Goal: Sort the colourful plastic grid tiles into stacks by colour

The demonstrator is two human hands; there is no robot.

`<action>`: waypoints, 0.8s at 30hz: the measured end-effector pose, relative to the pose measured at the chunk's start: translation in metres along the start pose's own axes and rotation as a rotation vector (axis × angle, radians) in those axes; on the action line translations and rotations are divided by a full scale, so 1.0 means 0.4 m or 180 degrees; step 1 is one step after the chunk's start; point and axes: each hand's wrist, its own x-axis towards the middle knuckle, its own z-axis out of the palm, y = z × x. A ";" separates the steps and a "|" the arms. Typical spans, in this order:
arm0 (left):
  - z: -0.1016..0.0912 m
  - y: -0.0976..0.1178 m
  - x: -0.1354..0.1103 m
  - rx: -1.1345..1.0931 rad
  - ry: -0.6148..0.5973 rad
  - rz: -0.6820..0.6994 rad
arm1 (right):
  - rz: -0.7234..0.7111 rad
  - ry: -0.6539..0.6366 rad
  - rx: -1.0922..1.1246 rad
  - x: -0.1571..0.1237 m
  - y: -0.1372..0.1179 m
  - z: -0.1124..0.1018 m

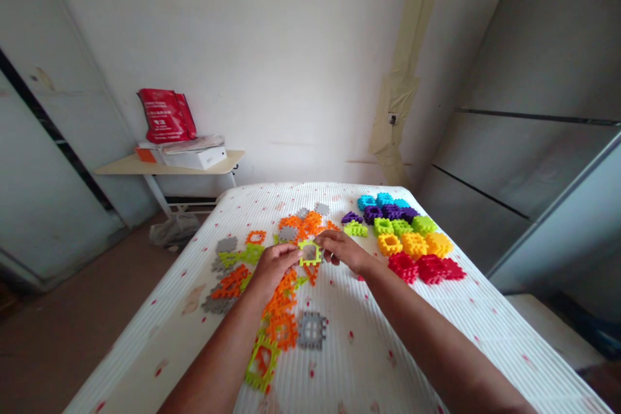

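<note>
My left hand [274,265] and my right hand [342,250] meet over the middle of a white bed [369,336], both pinching a lime green square frame tile [309,252] between their fingertips. Under and around the hands lies a loose scatter of orange tiles [282,310], grey tiles [312,330] and lime green tiles [262,362]. To the right of my right hand stand sorted stacks: red [427,268], yellow [415,244], green [402,226], purple [383,212] and cyan [381,200].
A small table [165,165] stands at the back left against the wall, with a white box [196,158] and a red bag [165,115] on it. Brown floor [72,310] lies left of the bed. Grey cabinet panels [524,162] rise on the right.
</note>
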 end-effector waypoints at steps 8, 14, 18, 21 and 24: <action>0.014 -0.008 0.001 -0.0116 0.0171 -0.0212 | -0.1492 0.0486 -0.2852 -0.047 -0.044 0.039; 0.024 -0.010 -0.003 -0.0214 0.0102 -0.0144 | -0.1741 0.0253 -0.3534 -0.058 -0.056 0.043; 0.033 -0.010 -0.005 -0.0328 0.0063 -0.0138 | -0.1791 0.0230 -0.3703 -0.069 -0.062 0.032; 0.043 -0.010 -0.008 -0.0443 0.0062 -0.0232 | -0.1734 0.0210 -0.3884 -0.081 -0.069 0.021; 0.053 -0.012 -0.011 -0.0526 0.0061 -0.0231 | -0.1731 0.0238 -0.3939 -0.092 -0.072 0.005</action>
